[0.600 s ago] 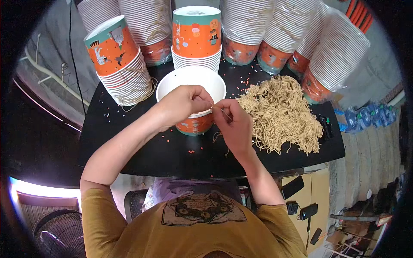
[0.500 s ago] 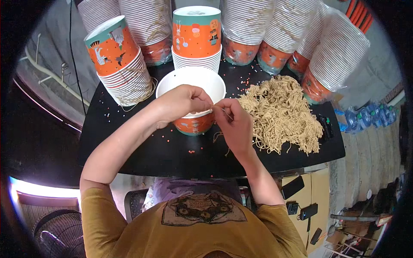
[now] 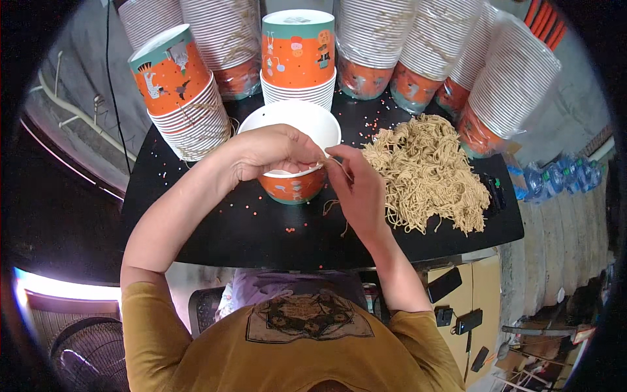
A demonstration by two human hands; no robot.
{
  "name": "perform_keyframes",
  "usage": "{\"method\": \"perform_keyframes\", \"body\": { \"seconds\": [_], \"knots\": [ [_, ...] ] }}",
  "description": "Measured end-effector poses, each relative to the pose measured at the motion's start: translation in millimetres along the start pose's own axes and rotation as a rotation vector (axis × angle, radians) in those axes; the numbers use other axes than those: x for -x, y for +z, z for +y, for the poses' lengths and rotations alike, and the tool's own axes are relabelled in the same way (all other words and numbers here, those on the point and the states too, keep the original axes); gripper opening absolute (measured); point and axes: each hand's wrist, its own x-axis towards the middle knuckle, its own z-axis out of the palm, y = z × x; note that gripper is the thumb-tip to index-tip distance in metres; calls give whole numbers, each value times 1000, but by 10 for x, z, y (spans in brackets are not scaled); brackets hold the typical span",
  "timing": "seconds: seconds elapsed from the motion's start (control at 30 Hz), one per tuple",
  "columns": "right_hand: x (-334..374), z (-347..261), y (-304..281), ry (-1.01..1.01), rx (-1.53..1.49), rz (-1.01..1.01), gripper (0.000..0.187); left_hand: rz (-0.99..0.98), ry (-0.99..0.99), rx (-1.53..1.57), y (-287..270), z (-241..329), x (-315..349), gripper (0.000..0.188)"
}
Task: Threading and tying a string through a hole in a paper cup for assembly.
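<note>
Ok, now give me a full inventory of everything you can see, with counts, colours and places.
Open bucket: one, orange and green, white inside, under the hands
Strand: one, tan, at the right fingertips
Twine pile: one, tan, table's right
Unwrapped bucket stacks: two, orange, green and white, left and centre
Other bucket stacks: several, same colours, along the back
Dots: many, mixed colours, scattered on table
Table: one, black, centre
Bottles: several, clear and bluish, far right
Devices: about four, black, on cardboard, lower right
Fan: one, dark, lower left
Shirt: one, mustard, bottom
Left hand: one, bare, over open bucket
Right hand: one, bare, beside its rim
</note>
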Motion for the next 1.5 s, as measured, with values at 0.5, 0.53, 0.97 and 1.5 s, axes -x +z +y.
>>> {"method": "perform_keyframes", "body": {
  "seconds": [0.5,0.53,0.97,1.5],
  "knots": [
    [-88,4,-52,-190,138,3,12,2,-19,-4,39,27,13,13],
    [-84,-11,-59,-88,45,-29,10,3,-8,-21,36,19,11,13],
    [-160,-37,-140,355,-474,-152,9,100,395,-379,323,-84,83,15],
    [-73,26,-207,509,-742,-152,5,133,262,-591,289,-74,32,12]
  ]
}}
